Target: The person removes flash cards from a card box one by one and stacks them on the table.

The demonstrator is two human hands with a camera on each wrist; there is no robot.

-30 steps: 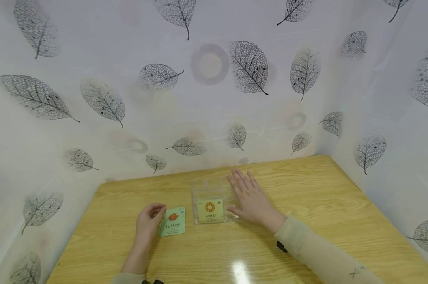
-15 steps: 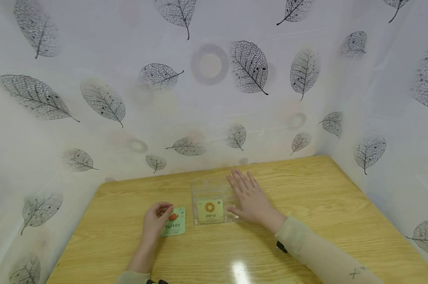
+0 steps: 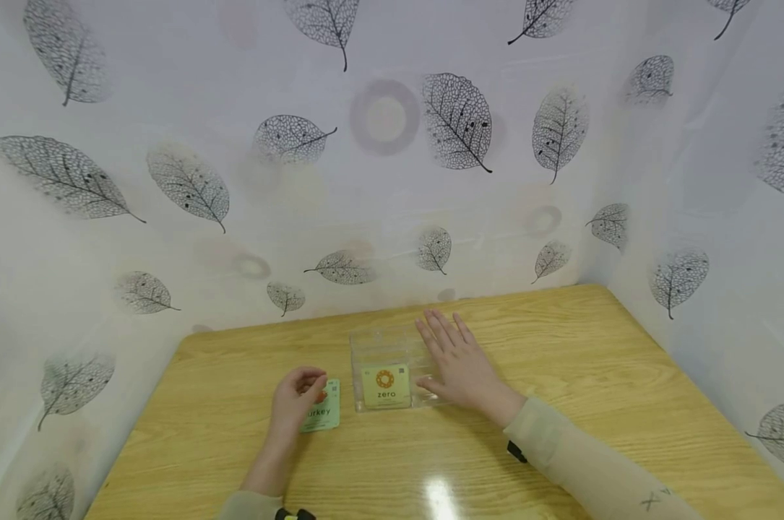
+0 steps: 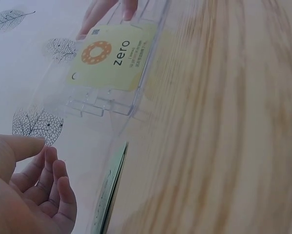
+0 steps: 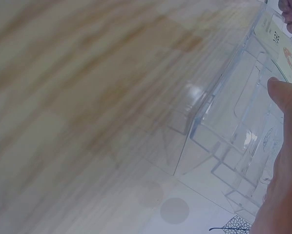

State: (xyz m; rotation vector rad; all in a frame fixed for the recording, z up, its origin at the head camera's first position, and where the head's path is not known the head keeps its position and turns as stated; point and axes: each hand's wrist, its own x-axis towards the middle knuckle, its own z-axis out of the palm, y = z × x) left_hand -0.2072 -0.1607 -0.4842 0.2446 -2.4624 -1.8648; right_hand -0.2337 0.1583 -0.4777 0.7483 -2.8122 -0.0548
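A clear plastic card holder lies on the table with a yellow "zero" card in its left part. My right hand rests on the holder's right part, fingers straight and spread. The right wrist view shows the thumb by the holder's clear compartments. My left hand is over the left side of a green "turkey" card, covering part of its picture and word. In the left wrist view, the left fingers curl loosely near the thumb, with nothing visible between them. Beside them, the green card's edge looks like a thin stack.
The wooden table extends around the holder and cards. Behind and beside it stands a pale leaf-print covering. A bright reflection lies on the table near the front.
My left hand has slid to the right, from the green card's left edge to over more of its face. The right hand, holder and cards stay where they were.
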